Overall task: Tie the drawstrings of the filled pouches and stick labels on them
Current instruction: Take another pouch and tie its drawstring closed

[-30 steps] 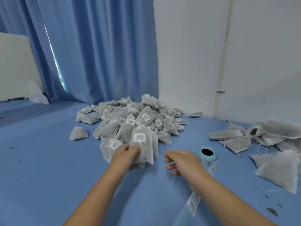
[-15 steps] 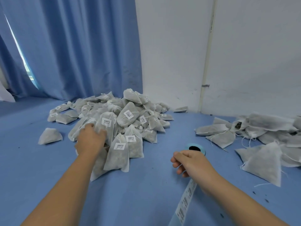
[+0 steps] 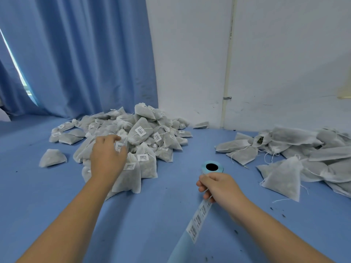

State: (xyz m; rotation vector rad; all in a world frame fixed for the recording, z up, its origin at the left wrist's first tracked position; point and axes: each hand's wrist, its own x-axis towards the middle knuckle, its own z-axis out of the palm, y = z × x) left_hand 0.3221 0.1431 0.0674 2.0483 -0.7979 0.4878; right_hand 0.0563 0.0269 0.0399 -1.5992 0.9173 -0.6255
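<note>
A heap of grey filled pouches with barcode labels (image 3: 140,131) lies on the blue table (image 3: 152,215) at centre left. My left hand (image 3: 108,156) rests on the near side of that heap, fingers spread, holding nothing. A blue label roll (image 3: 212,167) stands at centre, and its label strip (image 3: 198,219) trails toward me. My right hand (image 3: 218,186) sits just in front of the roll, fingers pinched on the strip. A second heap of pouches without labels (image 3: 294,141), with loose drawstrings, lies at the right.
One stray pouch (image 3: 52,157) lies apart at the left. A blue curtain (image 3: 76,54) hangs behind the labelled heap, and a white wall (image 3: 284,54) with a vertical pipe (image 3: 228,73) stands behind the right side. Dark crumbs dot the table near my right arm.
My left hand carried a labelled pouch to the heap, let it go and now lies open on the pile. My right hand closed on the label strip by the roll.
</note>
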